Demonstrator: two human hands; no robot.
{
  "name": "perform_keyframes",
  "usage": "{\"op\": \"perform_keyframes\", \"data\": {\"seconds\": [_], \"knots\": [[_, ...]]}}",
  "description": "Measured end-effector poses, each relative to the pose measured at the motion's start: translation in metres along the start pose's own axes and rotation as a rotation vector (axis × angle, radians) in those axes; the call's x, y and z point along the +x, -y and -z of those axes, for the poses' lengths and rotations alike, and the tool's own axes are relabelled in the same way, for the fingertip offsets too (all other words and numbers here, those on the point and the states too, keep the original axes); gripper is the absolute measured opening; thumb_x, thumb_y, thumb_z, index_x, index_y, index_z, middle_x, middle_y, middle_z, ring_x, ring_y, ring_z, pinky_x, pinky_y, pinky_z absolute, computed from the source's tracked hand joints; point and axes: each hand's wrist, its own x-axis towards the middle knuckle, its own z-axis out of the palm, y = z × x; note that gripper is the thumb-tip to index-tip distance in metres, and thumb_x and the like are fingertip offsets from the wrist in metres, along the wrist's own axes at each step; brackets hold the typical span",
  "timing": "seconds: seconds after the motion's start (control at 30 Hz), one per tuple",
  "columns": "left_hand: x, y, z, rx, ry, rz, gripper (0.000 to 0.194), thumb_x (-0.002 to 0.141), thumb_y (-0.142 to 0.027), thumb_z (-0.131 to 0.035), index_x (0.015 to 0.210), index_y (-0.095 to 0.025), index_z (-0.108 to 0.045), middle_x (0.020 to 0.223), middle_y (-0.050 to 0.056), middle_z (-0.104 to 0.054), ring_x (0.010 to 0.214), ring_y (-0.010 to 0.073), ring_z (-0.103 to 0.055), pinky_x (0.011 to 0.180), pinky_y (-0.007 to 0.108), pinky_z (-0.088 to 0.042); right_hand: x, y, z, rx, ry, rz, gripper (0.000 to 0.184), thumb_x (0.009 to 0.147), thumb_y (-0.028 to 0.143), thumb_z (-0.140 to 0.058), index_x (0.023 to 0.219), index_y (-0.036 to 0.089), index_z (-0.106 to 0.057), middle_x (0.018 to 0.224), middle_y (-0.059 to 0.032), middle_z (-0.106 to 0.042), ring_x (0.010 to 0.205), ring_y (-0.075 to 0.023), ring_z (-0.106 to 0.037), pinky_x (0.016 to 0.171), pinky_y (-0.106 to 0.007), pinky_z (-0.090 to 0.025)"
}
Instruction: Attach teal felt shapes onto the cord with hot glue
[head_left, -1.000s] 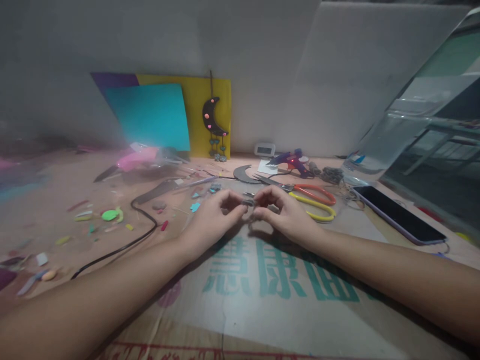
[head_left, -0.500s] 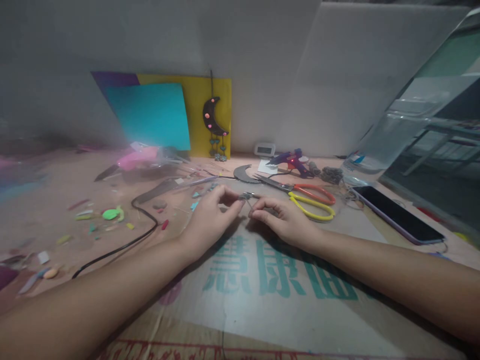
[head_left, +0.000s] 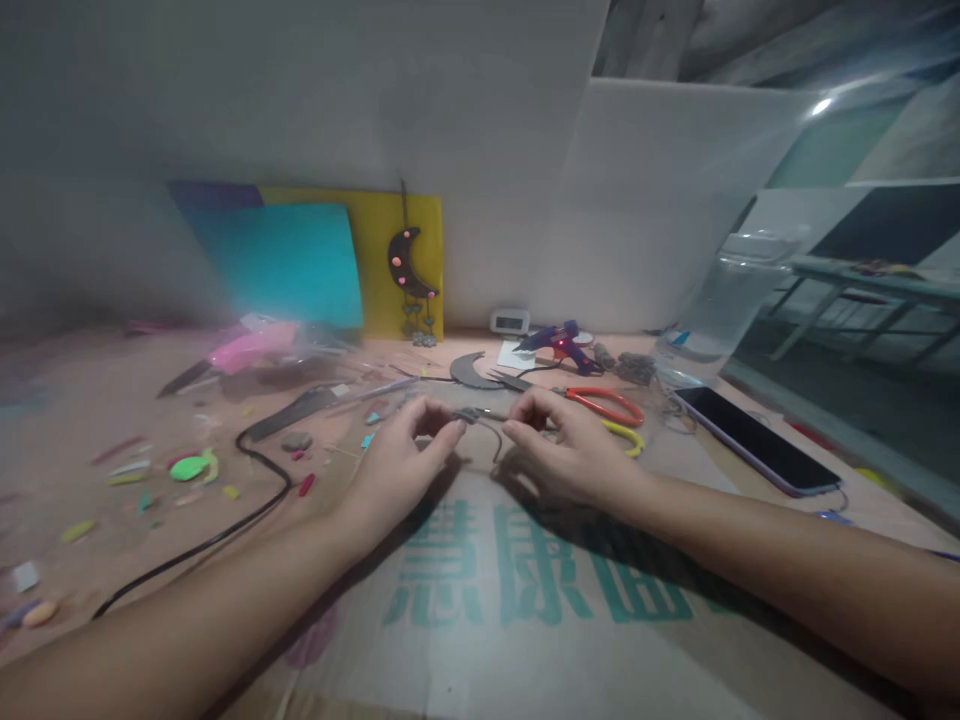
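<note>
My left hand point(head_left: 412, 450) is closed, with thumb and forefinger pinching a small grey piece point(head_left: 469, 413). A thin grey cord point(head_left: 495, 436) curves down from that piece, its lower end loose above the paper. Just right of the cord is my right hand point(head_left: 566, 445), its thumb and forefinger brought together; whether anything is between them is hidden. Behind the hands lie a grey crescent moon cutout point(head_left: 472, 372) and scissors point(head_left: 604, 405) with an orange and a yellow handle, partly covered by my right hand.
A purple glue gun point(head_left: 562, 345) with a red light lies near a small white digital display point(head_left: 510, 321). At right rests a phone point(head_left: 757, 440). A decorated moon hanging point(head_left: 405, 262) is against a yellow board. Coloured scraps and a black cable point(head_left: 217, 540) cover the left.
My right fingers have moved away from the cord, which now hangs curved. The left hand keeps its pinch. The whole view has shifted slightly.
</note>
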Motion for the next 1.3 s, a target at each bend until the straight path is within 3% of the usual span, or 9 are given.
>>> {"op": "perform_keyframes", "data": {"seconds": [0.13,0.2,0.37,0.5,0.67,0.77,0.97,1.2,1.3], "knots": [[0.000,0.001,0.000,-0.011,0.024,-0.013,0.017,0.089,-0.035,-0.055,0.088,-0.018,-0.056,0.086,0.002,-0.062,0.087,0.0188,-0.060,0.077,0.031,-0.045,0.007,0.018,0.043,-0.103,-0.050,0.139,0.019,0.090,0.032,-0.053,0.077,0.020,-0.060,0.074,-0.0027,-0.064,0.069,-0.0164,-0.058,0.064,-0.028,-0.043],[0.000,0.001,0.000,-0.003,0.033,-0.010,0.018,0.089,-0.036,-0.055,0.088,-0.018,-0.056,0.086,0.002,-0.061,0.086,0.0184,-0.060,0.077,0.032,-0.045,0.016,0.014,0.066,-0.121,-0.096,0.149,0.015,0.091,0.027,-0.051,0.091,0.021,-0.065,0.074,-0.0024,-0.064,0.069,-0.0162,-0.060,0.064,-0.028,-0.044],[0.000,0.006,-0.003,-0.031,0.038,0.017,0.019,0.089,-0.038,-0.054,0.089,-0.019,-0.055,0.086,0.002,-0.063,0.085,0.0186,-0.061,0.078,0.032,-0.045,0.051,-0.047,0.099,-0.296,-0.299,0.027,0.023,0.084,0.012,-0.046,0.096,0.018,-0.065,0.077,-0.0024,-0.064,0.072,-0.0152,-0.059,0.065,-0.026,-0.045],[0.001,0.008,-0.003,-0.033,0.046,0.005,0.017,0.089,-0.036,-0.054,0.089,-0.019,-0.056,0.086,0.002,-0.063,0.084,0.0185,-0.060,0.078,0.032,-0.045,0.069,-0.110,0.098,-0.347,-0.254,-0.229,0.021,0.083,0.025,-0.058,0.103,0.016,-0.063,0.095,-0.0092,-0.068,0.083,-0.0202,-0.063,0.073,-0.031,-0.050],[0.002,0.009,-0.005,-0.022,0.047,0.006,0.016,0.088,-0.035,-0.054,0.088,-0.019,-0.056,0.085,0.002,-0.062,0.083,0.0182,-0.060,0.078,0.031,-0.044,0.070,-0.151,0.080,-0.339,-0.194,-0.295,0.047,0.082,0.032,-0.064,0.125,0.013,-0.055,0.116,-0.0170,-0.066,0.098,-0.0252,-0.065,0.081,-0.036,-0.052],[0.002,0.009,-0.006,-0.005,0.049,0.011,0.016,0.088,-0.035,-0.055,0.088,-0.019,-0.057,0.086,0.002,-0.062,0.084,0.0182,-0.060,0.078,0.031,-0.044,0.069,-0.158,0.074,-0.353,-0.139,-0.286,0.054,0.080,0.032,-0.068,0.129,0.015,-0.055,0.120,-0.0161,-0.067,0.104,-0.0275,-0.064,0.089,-0.039,-0.050],[0.001,0.010,-0.004,-0.010,0.063,0.000,0.017,0.089,-0.036,-0.055,0.089,-0.020,-0.057,0.087,0.001,-0.063,0.083,0.0177,-0.060,0.077,0.030,-0.044,0.067,-0.164,0.077,-0.387,-0.157,-0.300,0.039,0.080,0.028,-0.064,0.117,0.014,-0.064,0.110,-0.0134,-0.070,0.099,-0.0273,-0.064,0.090,-0.039,-0.048],[0.002,0.014,-0.006,-0.062,0.040,0.002,0.016,0.087,-0.035,-0.057,0.089,-0.019,-0.058,0.086,0.002,-0.064,0.082,0.0174,-0.060,0.075,0.029,-0.044,0.066,-0.152,0.086,-0.346,-0.346,-0.369,0.049,0.078,0.036,-0.064,0.121,0.011,-0.057,0.109,-0.0171,-0.068,0.094,-0.0277,-0.063,0.083,-0.039,-0.049],[0.002,0.014,-0.006,-0.061,0.038,0.006,0.016,0.087,-0.035,-0.057,0.089,-0.020,-0.057,0.087,0.001,-0.064,0.084,0.0174,-0.060,0.076,0.028,-0.044,0.067,-0.134,0.088,-0.277,-0.385,-0.367,0.042,0.080,0.045,-0.062,0.109,0.014,-0.060,0.094,-0.0114,-0.070,0.079,-0.0229,-0.064,0.069,-0.035,-0.051]]}}
